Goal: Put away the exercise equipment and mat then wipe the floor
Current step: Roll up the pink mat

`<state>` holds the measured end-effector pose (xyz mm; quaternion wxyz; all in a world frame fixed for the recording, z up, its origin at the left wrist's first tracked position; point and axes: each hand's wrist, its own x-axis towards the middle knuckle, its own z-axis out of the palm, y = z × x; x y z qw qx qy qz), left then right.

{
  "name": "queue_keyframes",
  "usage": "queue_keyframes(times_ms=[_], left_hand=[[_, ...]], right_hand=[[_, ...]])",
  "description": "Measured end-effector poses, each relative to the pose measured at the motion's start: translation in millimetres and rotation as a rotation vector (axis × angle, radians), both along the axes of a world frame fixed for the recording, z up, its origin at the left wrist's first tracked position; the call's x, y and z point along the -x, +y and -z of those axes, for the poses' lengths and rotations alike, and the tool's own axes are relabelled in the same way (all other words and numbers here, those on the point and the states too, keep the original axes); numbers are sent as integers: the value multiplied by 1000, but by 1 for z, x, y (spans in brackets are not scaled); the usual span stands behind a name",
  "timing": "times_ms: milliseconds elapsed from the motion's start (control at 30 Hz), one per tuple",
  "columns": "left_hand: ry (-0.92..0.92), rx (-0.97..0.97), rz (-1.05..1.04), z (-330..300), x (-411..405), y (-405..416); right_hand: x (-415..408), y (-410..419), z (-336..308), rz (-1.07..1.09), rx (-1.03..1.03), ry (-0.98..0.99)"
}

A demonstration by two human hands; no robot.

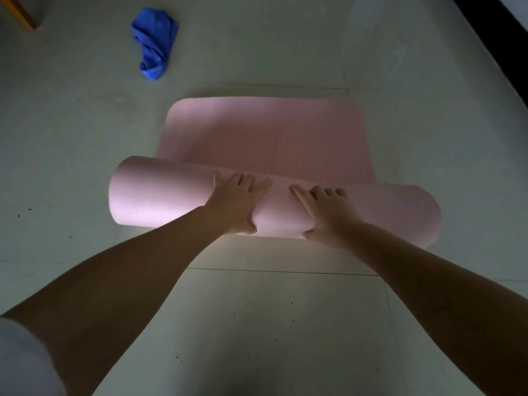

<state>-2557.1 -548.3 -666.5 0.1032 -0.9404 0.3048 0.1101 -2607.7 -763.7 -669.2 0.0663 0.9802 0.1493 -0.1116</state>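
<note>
1. The pink exercise mat (265, 138) is lying on the tiled floor (285, 324), its near part rolled into a thick roll.
2. The left hand (234, 202) and right hand (325, 215) are pressing flat on the roll, fingers spread.
3. A crumpled blue cloth (154, 41) is lying at 11 o'clock, well apart.

A pale tiled floor (257, 324) is filling nearly the whole view, its thin grout lines crossing both nearer than the fingers and beyond them. Small dark specks are lying scattered on the tiles on the near side. A wooden furniture corner (20, 12) is showing far beyond and left; a dark band (497, 44) is running far beyond and right.
</note>
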Motion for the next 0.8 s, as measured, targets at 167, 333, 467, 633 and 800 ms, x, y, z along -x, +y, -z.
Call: queue_keyframes(times_ms=[167, 333, 467, 633, 800], left_hand=[[43, 10, 34, -4, 60, 11], [231, -6, 60, -14, 145, 17], [351, -18, 57, -19, 169, 25], [26, 69, 130, -34, 146, 25], [-191, 121, 141, -15, 142, 22]], right_hand=[[63, 12, -14, -21, 1, 54], [147, 12, -25, -97, -40, 207], [162, 15, -34, -147, 43, 330], [88, -2, -40, 26, -39, 561], [47, -24, -48, 227, -144, 228]])
